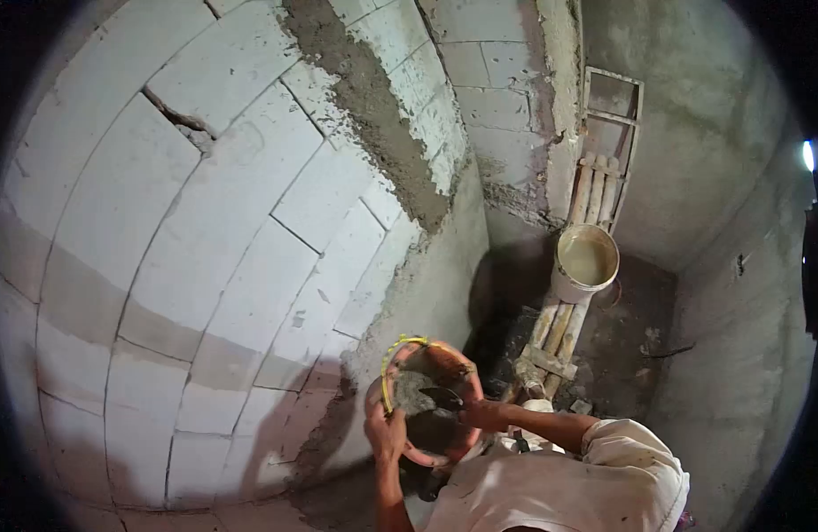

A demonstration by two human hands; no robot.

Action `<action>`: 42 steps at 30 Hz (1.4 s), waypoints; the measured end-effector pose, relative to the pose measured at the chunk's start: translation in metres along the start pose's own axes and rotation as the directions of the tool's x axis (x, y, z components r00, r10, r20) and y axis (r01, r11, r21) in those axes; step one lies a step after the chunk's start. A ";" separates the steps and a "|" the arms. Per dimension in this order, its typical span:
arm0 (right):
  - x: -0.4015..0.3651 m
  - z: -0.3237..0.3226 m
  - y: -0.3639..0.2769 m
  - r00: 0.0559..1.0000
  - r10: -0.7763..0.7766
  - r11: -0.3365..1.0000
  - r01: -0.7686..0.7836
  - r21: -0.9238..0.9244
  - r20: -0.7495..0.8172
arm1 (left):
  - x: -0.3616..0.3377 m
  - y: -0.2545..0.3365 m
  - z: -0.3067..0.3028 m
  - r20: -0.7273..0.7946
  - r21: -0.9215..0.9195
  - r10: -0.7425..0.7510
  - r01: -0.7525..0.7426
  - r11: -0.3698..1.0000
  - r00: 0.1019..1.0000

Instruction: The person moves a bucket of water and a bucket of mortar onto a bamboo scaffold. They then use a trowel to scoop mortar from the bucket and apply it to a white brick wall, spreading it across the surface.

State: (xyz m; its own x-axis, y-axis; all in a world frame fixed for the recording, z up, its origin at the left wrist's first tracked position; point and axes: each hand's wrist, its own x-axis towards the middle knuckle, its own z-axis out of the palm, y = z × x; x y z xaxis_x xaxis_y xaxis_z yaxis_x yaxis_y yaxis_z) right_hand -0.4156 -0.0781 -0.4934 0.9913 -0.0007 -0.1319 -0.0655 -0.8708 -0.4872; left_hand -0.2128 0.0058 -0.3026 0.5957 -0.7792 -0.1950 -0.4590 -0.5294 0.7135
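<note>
My left hand is closed round the near left rim of an orange-pink basin, which has a yellow strip along part of its edge. Wet grey mortar lies inside the basin. At the basin's right side, my right hand is closed on a trowel, its dark blade down in the mortar. My fingers cover the trowel's handle. The basin is held in front of my body, close to the block wall.
A white block wall with a mortar band rises on the left. Ahead, a white bucket of greyish liquid stands on a plank of bound poles. A metal frame leans behind it. Grey plastered walls close off the right.
</note>
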 end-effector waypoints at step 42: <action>-0.033 -0.516 0.131 -0.780 -0.117 0.928 -0.306 0.212 -0.615 | 0.037 -0.017 -0.009 -0.211 -0.560 -0.712 0.515 0.650 0.669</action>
State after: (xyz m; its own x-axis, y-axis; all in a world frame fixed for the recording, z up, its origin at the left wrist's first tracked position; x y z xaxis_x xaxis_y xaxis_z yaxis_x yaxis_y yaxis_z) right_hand -0.3978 -0.4456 -0.1071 -0.6947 -0.2002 0.6909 -0.3888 -0.7036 -0.5948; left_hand -0.1765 -0.0111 -0.3163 0.8649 -0.0734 -0.4966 0.3774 -0.5573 0.7396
